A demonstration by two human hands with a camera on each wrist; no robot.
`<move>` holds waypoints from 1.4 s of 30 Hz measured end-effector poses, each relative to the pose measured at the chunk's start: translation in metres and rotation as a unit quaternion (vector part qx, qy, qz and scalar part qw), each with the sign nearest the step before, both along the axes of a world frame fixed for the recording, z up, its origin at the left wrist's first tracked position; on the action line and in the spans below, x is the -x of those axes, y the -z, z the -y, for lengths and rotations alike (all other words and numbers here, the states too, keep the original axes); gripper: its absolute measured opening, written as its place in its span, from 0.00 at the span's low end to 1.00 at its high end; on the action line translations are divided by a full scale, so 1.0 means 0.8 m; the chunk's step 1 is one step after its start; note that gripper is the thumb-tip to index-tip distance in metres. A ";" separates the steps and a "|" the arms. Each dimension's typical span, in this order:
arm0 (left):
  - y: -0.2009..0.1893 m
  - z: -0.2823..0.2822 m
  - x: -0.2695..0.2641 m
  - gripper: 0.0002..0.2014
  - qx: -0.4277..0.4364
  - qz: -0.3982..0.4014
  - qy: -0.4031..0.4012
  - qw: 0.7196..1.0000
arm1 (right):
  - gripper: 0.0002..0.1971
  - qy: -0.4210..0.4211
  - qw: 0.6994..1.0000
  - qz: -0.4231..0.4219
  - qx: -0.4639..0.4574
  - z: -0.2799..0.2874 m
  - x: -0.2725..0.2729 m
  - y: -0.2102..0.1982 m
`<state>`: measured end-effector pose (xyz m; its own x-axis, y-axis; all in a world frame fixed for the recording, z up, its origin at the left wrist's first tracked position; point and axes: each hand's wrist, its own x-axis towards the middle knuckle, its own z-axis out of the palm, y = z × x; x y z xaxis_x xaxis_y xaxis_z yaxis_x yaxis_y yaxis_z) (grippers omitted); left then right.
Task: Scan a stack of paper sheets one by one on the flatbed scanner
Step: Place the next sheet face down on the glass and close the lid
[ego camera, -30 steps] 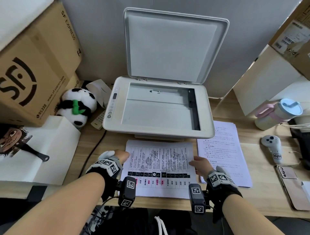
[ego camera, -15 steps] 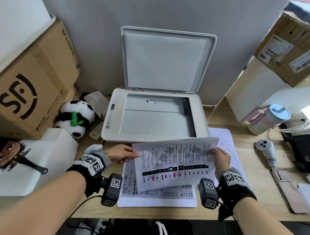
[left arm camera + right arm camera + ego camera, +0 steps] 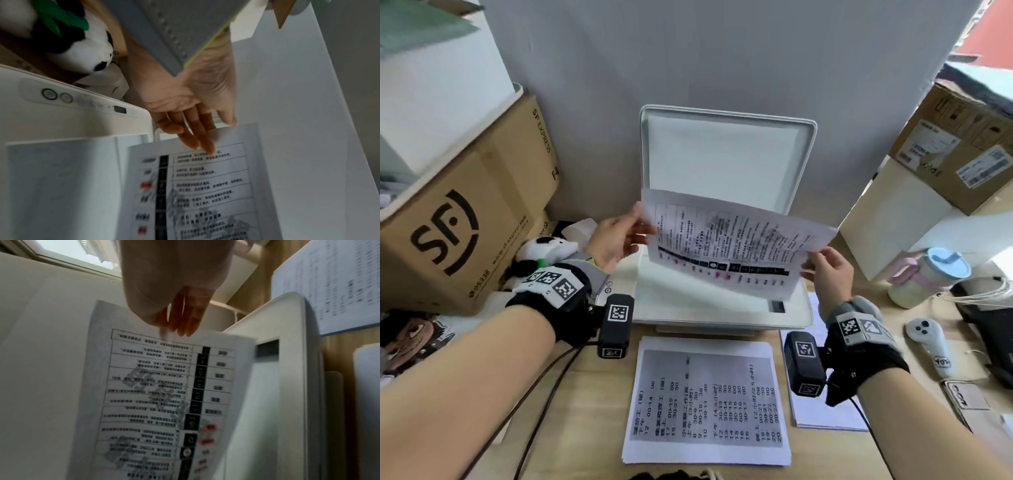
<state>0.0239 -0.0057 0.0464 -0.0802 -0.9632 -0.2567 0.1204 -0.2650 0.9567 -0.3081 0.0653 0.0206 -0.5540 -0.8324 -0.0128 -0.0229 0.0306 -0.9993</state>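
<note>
The printed white paper sheet [image 3: 726,245] is now lifting over the white flatbed scanner [image 3: 722,315], both grips pinching its ends, left hand [image 3: 616,240] and right hand [image 3: 828,274]; next it is needing flipping face-down onto the glass.

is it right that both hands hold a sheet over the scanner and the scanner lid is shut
Not quite. The left hand and right hand do hold the sheet over the scanner, but the lid is raised, standing open behind the sheet. The head view shows it.

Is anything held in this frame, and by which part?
Yes: one printed sheet, held above the open scanner. The left hand pinches its left edge, the right hand its right edge.
</note>
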 end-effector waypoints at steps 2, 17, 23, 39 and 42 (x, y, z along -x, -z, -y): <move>0.000 0.003 -0.006 0.22 0.002 -0.033 -0.028 0.999 | 0.13 -0.012 0.998 0.059 0.020 0.001 -0.005 -0.003; 0.115 -0.009 0.001 0.10 -0.063 0.359 0.045 0.930 | 0.18 -0.101 0.940 -0.208 -0.250 0.013 -0.005 0.100; 0.118 0.008 0.000 0.04 -0.038 0.424 0.058 0.903 | 0.21 -0.132 0.901 -0.311 -0.272 0.026 -0.003 0.111; 0.109 0.006 0.014 0.20 0.042 0.553 0.198 0.808 | 0.27 -0.141 0.837 -0.463 -0.255 0.016 -0.019 0.109; 0.105 0.008 0.018 0.20 0.041 0.558 0.201 0.804 | 0.28 -0.142 0.836 -0.462 -0.260 0.016 -0.020 0.107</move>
<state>0.0093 -0.0124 -0.0374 -0.1530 -0.9342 -0.3221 -0.9046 0.0012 0.4262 -0.2921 0.0522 -0.0653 -0.3084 -0.9471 -0.0887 -0.8576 0.3171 -0.4049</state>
